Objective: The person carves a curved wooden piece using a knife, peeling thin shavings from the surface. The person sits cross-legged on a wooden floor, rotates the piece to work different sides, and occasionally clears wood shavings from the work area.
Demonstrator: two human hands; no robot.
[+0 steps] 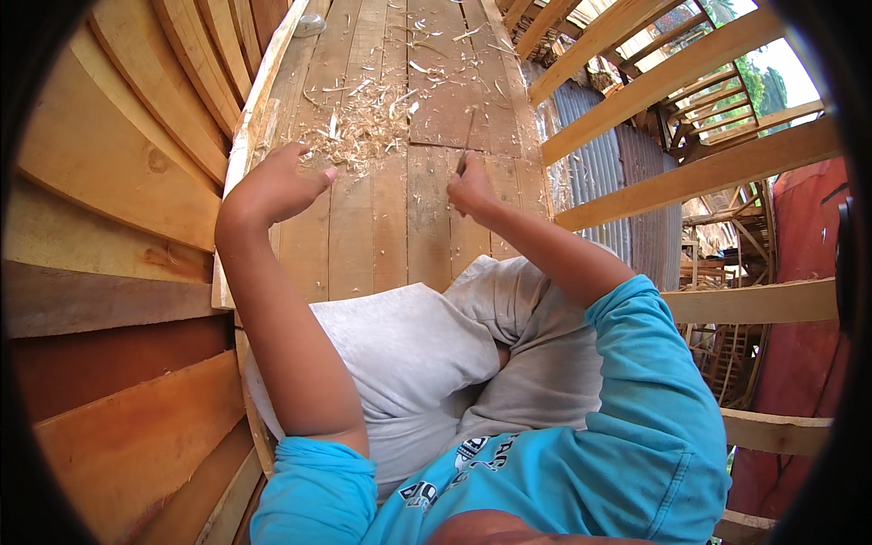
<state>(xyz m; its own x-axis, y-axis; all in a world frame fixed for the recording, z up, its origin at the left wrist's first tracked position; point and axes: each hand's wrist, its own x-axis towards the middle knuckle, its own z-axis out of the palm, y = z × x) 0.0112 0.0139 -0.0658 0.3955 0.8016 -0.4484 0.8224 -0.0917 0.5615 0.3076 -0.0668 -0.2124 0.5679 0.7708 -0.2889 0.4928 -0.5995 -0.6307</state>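
My right hand (471,186) is closed around the dark handle of a slim knife. Its narrow blade (470,129) points away from me, over the plank floor. To the left, my left hand (280,186) is held above the boards near the wall, thumb and fingers apart, with nothing visible in it. Just beyond the left fingertips lies a loose pile of pale wood shavings (368,123). More curls of wood are scattered farther out along the planks.
I sit with bent legs on a wooden plank floor (391,222). A wall of overlapping boards (118,154) rises close on my left. Spaced wooden rails (672,177) run along the right, with corrugated metal sheets (590,136) beyond. A small clear container (310,24) sits at the far left.
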